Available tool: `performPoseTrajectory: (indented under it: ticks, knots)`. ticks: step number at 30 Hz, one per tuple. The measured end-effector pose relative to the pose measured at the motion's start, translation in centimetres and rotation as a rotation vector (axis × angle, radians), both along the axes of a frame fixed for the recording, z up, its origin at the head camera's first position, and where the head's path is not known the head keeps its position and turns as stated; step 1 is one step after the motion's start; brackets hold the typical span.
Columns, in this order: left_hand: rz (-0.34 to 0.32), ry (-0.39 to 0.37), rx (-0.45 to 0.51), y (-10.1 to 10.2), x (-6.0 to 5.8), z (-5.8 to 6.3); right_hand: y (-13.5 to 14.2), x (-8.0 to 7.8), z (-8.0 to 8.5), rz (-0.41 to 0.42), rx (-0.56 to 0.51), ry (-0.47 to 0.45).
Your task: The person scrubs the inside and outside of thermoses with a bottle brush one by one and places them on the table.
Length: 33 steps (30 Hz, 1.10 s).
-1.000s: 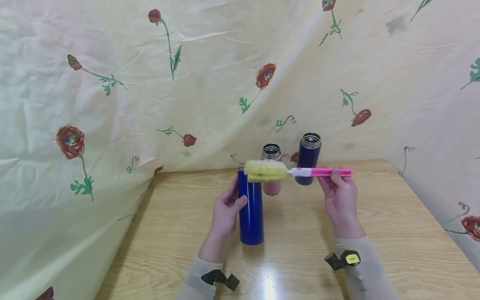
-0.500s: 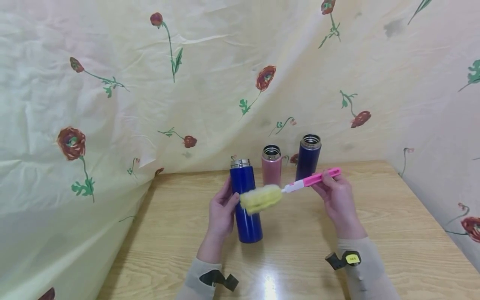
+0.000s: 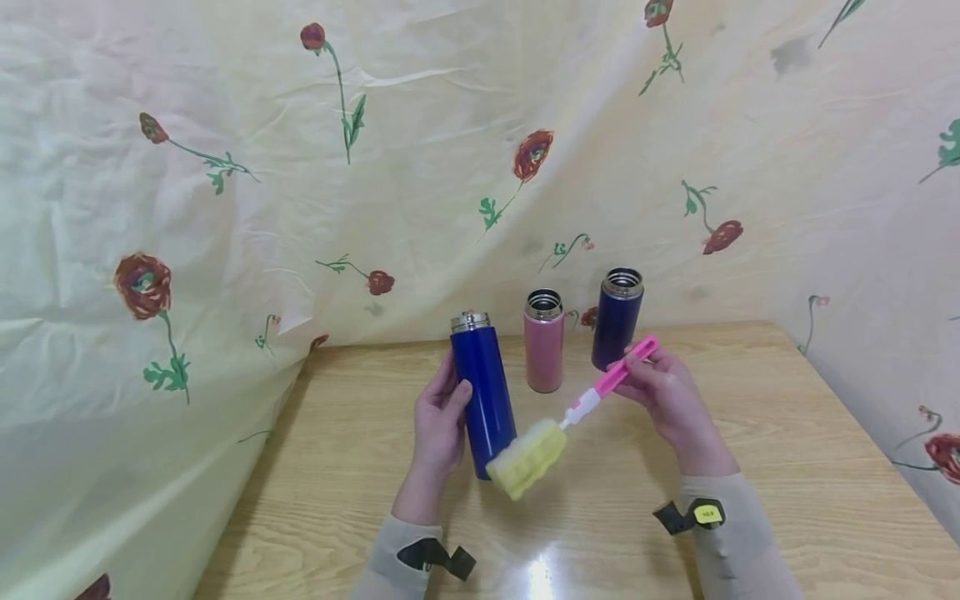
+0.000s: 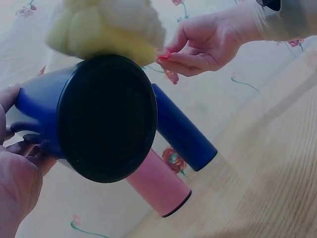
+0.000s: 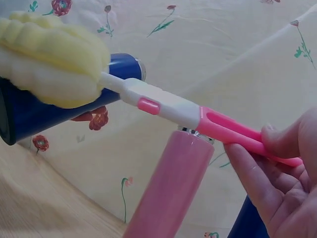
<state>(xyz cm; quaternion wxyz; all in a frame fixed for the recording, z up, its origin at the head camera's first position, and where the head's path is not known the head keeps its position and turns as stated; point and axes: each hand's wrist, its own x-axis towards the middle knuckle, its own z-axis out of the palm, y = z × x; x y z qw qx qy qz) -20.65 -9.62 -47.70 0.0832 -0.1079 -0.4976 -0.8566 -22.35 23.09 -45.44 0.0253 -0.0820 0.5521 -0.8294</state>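
Left hand, fingers curled round a tall glossy blue cylindrical bottle, holds it tilted above the wood-grain table. Right hand pinches a pink-and-white plastic-handled brush, its yellow-and-white sponge head before that bottle's lower end, contact unclear. Pink cylindrical bottle and dark blue cylindrical bottle stand behind, 2 mouths open.
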Motion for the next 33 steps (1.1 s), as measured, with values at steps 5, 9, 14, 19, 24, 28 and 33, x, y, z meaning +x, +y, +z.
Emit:
performPoseTrajectory:
  ticks: [5,9,14,19,24,28,33]
  knots:
    - [-0.004,0.009,0.010,0.1,0.0,0.0,0.1,0.0,0.0,0.007,0.023,-0.013]
    - [-0.033,0.027,0.006,0.2,0.1,-0.1,0.2,0.0,0.0,-0.048,-0.114,-0.060]
    - [-0.079,0.026,-0.024,0.4,0.4,-0.2,0.0,0.1,0.5,-0.145,-0.392,-0.105]
    - [-0.141,0.027,-0.047,0.8,0.6,-0.2,-0.3,0.2,1.4,-0.189,-0.671,-0.184]
    - [-0.165,0.040,-0.053,1.0,0.7,-0.2,-0.7,0.5,1.8,-0.226,-0.846,-0.248]
    - [-0.157,0.022,-0.067,1.0,0.8,-0.2,-0.9,0.5,1.6,-0.234,-0.904,-0.284]
    - [-0.155,0.009,-0.080,1.1,0.9,-0.3,-1.0,0.5,1.5,-0.266,-0.919,-0.276]
